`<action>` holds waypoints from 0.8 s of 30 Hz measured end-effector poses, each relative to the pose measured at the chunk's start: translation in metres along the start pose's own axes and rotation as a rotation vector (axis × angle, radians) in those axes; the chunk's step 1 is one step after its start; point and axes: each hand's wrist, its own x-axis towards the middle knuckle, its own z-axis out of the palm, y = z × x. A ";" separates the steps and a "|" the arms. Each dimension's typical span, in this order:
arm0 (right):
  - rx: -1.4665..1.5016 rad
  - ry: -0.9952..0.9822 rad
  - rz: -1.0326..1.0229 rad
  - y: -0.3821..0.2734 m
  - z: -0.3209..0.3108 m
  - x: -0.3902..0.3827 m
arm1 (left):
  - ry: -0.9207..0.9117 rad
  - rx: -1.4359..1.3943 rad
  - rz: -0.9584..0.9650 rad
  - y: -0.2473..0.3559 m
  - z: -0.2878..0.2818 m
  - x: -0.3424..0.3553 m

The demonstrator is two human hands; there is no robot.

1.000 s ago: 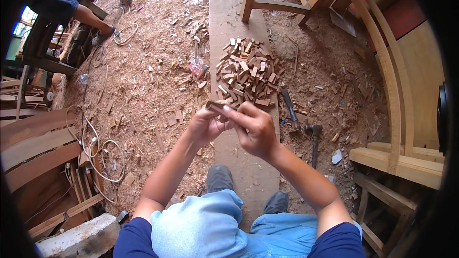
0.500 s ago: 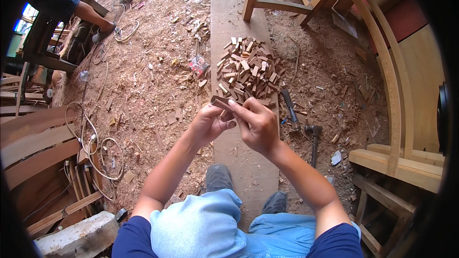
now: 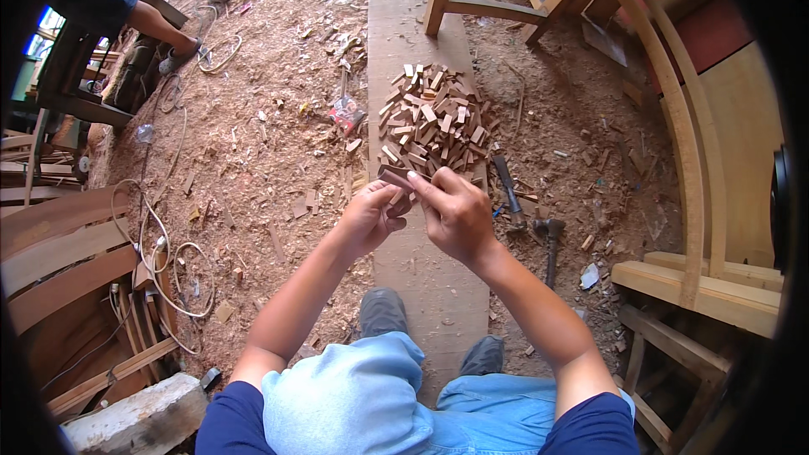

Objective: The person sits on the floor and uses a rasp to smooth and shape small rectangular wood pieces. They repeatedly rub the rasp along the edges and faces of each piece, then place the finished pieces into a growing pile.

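In front of me, my left hand [image 3: 370,217] and my right hand [image 3: 458,212] meet just nearer than a heap of small wooden blocks [image 3: 434,118]. Between them is a thin brown strip [image 3: 394,176] that looks like folded sandpaper. My right index finger presses along it, with the other right fingers curled. Closed left fingers and thumb hold a small wooden block below the strip, mostly hidden by the fingers. The heaped blocks are short, flat and brown, some with paler faces.
The heap lies on a long board [image 3: 430,286] under my feet. Right of it are a chisel-like tool [image 3: 508,190] and a hammer [image 3: 551,253]. A wooden chair frame [image 3: 497,7] stands ahead, more frames at right. Cables [image 3: 181,278] cross shavings at left; another person's legs [image 3: 168,29] are far left.
The brown strip has tilted and its curled left end looks flatter. Both hands stay close together in nearly the same place, with the fingers slightly shifted.
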 end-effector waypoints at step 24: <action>0.120 -0.037 0.147 0.000 0.019 -0.018 | 0.112 -0.049 -0.021 -0.011 0.016 0.006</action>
